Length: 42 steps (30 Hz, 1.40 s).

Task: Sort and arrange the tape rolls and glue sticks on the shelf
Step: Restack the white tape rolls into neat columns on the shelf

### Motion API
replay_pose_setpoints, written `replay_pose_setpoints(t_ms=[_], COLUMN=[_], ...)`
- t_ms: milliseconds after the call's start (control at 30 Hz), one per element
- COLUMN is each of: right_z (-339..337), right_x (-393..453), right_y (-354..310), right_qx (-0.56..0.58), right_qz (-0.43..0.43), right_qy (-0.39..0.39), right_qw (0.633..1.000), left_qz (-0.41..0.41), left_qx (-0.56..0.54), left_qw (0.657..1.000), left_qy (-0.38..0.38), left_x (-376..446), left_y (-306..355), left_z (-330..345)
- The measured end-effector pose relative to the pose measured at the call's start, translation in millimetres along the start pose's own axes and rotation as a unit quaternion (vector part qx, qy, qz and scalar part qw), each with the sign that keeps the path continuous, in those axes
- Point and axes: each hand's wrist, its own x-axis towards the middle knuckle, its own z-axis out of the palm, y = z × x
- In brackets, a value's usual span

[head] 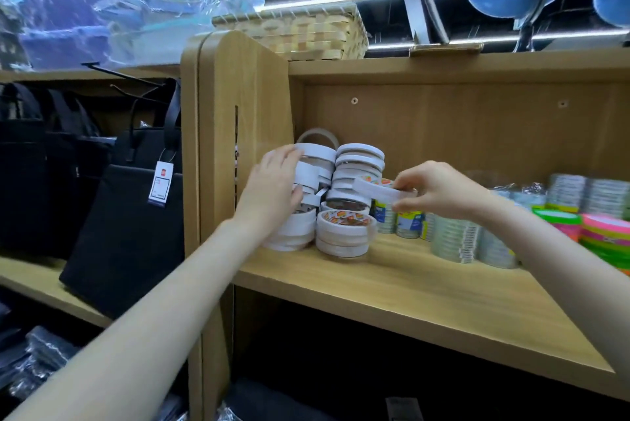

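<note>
In the head view, the left hand (272, 182) is resting flat against the left side of a leaning stack of white tape rolls (306, 195), its fingers (284, 156) lying straight and released, gripping nothing. This stack is standing at the left end of the wooden shelf (426, 284), close to the shelf's side panel (238, 113). Just beside it, a second stack of white tape rolls (347, 202) is sitting, the rolls near its foot showing orange printed cores. The right hand (439, 190) is hovering above the shelf and pinching a single white tape roll (378, 190) between curled fingers (404, 187) and thumb, holding it tilted next to the top of the second stack. Further right, clear tape rolls (456, 240) are standing in rows, and bright green and pink rolls (600, 233) are piling up near the right edge. A black bag (129, 233) with a tag is hanging to the left of the side panel, and a woven basket (306, 32) is sitting on top.
</note>
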Motion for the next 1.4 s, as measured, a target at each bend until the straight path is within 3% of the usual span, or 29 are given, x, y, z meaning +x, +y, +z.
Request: replay_pose_setpoints(t_ms=[133,267,367,500,667,833,1033,1233,1300,1400], right_z=[-12.1,4.0,18.7,12.8,7.4,15.7,39.5,44.6,46.7,45.9], right_x=[-24.6,-42.4,-44.6,-36.7,-18.2,-6.1,-8.9,-0.8,1.0,1.1], right_y=[9.0,16.7,21.9,19.9,12.8,17.6,19.7,15.2,13.7,10.4], right_qx=[-0.027,-0.048,-0.044,0.001,0.039,0.158,0.294,0.330,0.331,0.329], right_qz=[0.027,0.047,0.053,0.046,0.009,0.033,0.061,0.068,0.070,0.061], right_qy=[-0.053,-0.199,-0.226,-0.161,-0.045,0.063,-0.005,0.028,0.036,0.024], right_qw=[0.998,0.978,0.972,0.986,0.998,0.985,0.954,0.941,0.940,0.942], left_qz=[-0.034,-0.036,-0.046,-0.041,-0.036,0.026,-0.010,-0.035,-0.042,-0.057], left_qx=[0.092,0.145,0.121,0.036,-0.146,-0.206,-0.250,-0.351,-0.354,-0.333], left_qw=[0.982,0.970,0.970,0.979,0.987,0.973,0.949,0.894,0.899,0.929], left_qy=[-0.163,-0.191,-0.208,-0.195,-0.051,-0.105,-0.192,-0.276,-0.255,-0.151], left_x=[35.0,44.1,51.1,53.0,49.0,38.7,17.5,22.7,22.7,21.5], left_y=[-2.4,0.5,2.2,-2.8,11.1,46.6,53.5,36.6,33.1,25.9], left_z=[3.5,4.7,-2.1,-10.7,-40.4,-31.3,0.5,-12.7,-15.8,-23.0])
